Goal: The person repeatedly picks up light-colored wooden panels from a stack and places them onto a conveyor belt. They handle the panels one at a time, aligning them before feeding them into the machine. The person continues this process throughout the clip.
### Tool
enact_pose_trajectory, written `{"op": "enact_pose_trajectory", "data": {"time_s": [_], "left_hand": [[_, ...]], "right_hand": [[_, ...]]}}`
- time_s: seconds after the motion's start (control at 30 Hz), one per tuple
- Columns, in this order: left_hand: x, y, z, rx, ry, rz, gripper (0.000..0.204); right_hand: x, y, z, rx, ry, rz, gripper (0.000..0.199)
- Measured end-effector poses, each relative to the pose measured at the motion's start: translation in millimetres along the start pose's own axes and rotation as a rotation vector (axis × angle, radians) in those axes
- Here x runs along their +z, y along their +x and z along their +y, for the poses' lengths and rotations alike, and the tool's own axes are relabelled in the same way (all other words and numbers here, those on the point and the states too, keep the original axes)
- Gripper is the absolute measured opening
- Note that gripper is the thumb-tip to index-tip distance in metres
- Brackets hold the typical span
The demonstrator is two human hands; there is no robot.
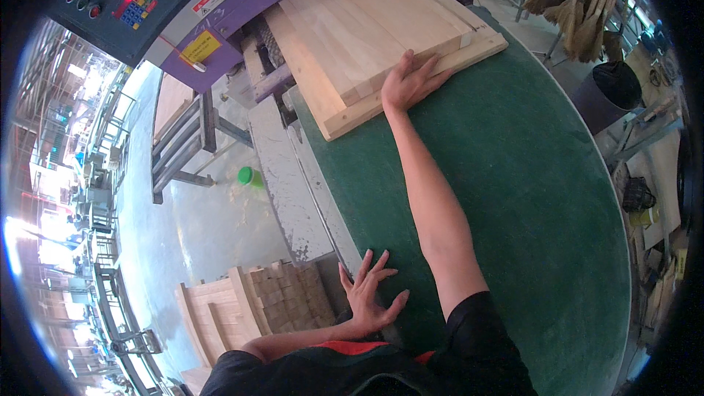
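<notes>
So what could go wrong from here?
The bare right hand is at the near edge of the pale rectangular wooden panel; if it followed the panel toward the purple metal machine, fingers might get trapped. The panel sits on a wider pale wooden board, so a shift between them could pinch fingertips. The bare left hand, at the left edge of the flat green surface, might snag if that moves.

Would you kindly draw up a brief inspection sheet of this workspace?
Surface: dark green tabletop, largely one even colour.
Job's things: pale wooden panel lying on a wooden board, both reaching toward the purple machine.
Clutter: green-lidded container on the floor; stacked wood left of the tabletop.
Grip: right hand against the pieces' near edge; left hand open at the tabletop's left edge.
Cables: nothing seen.
Surroundings: brooms and dark bin at right.
</notes>
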State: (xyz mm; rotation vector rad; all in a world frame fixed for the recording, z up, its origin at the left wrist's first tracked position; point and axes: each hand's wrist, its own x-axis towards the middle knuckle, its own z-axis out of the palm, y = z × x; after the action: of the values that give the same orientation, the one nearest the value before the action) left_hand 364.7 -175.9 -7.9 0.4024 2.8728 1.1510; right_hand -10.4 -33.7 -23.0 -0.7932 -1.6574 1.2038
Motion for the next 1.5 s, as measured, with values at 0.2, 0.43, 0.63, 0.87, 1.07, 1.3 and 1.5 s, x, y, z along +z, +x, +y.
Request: {"op": "enact_pose_trajectory", "data": {"time_s": [0.2, 0.43, 0.63, 0.87, 1.07, 1.3, 1.5], "left_hand": [[-2, 1, 1, -0.003, -0.029, -0.010, 0.042], [-7, 1, 0, 0.006, -0.047, -0.005, 0.043], [-10, -2, -6, 0.080, -0.076, 0.015, 0.040], [-1, -1, -15, 0.169, -0.156, 0.097, 0.034], [0, -10, -21, 0.186, -0.196, 0.119, 0.026], [9, -21, -32, 0.174, -0.311, 0.164, 0.029], [-9, -41, -58, 0.391, -0.177, 0.065, 0.035]], "right_hand": [[16, 3, -1, -0.021, 0.000, 0.009, 0.077], [35, -1, -2, -0.008, -0.025, -0.003, 0.078], [58, 2, 1, 0.026, -0.078, 0.000, 0.078], [27, -30, -5, -0.127, 0.118, -0.067, 0.074], [-91, -99, -15, -0.075, 0.310, -0.317, 0.054], [-235, -144, -15, 0.048, 0.330, -0.663, 0.032], [-299, -191, -8, 0.121, 0.379, -0.665, 0.022]]}}
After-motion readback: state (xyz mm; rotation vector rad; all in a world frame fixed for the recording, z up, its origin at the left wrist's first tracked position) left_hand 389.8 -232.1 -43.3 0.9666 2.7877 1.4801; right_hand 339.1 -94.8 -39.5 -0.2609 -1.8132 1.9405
